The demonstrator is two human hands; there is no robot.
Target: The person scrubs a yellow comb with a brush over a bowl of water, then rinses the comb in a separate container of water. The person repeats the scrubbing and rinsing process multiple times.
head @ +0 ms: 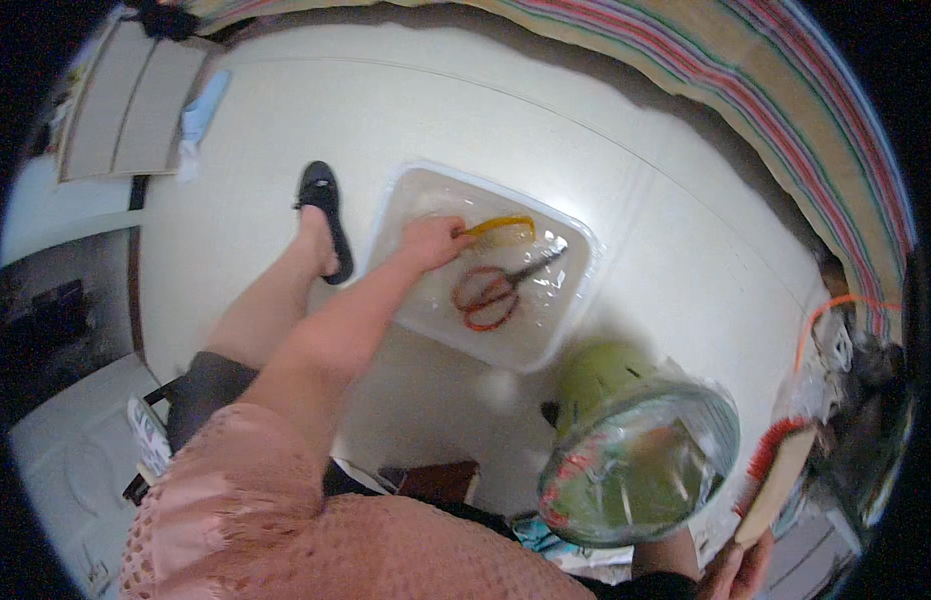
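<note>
My left hand (435,241) is over a white plastic tub (476,354) on the floor, its fingers closed on a thin curved yellow item (504,223) of unclear kind. Scissors with red loop handles (486,298) lie in the tub, which seems to hold shallow clear water; their dark blades point to the upper right. At the bottom right edge, my right hand (743,566) grips one end of a scrubbing brush with red bristles (777,472) and a pale back, held outside the tub. The rest of that hand is cut off by the picture's edge.
A green waste bin (604,375) with a clear plastic liner stands between the tub and the brush. My foot in a black shoe (324,206) is left of the tub. Striped fabric (705,67) hangs along the upper right. Bags and an orange cord (818,307) are at the right.
</note>
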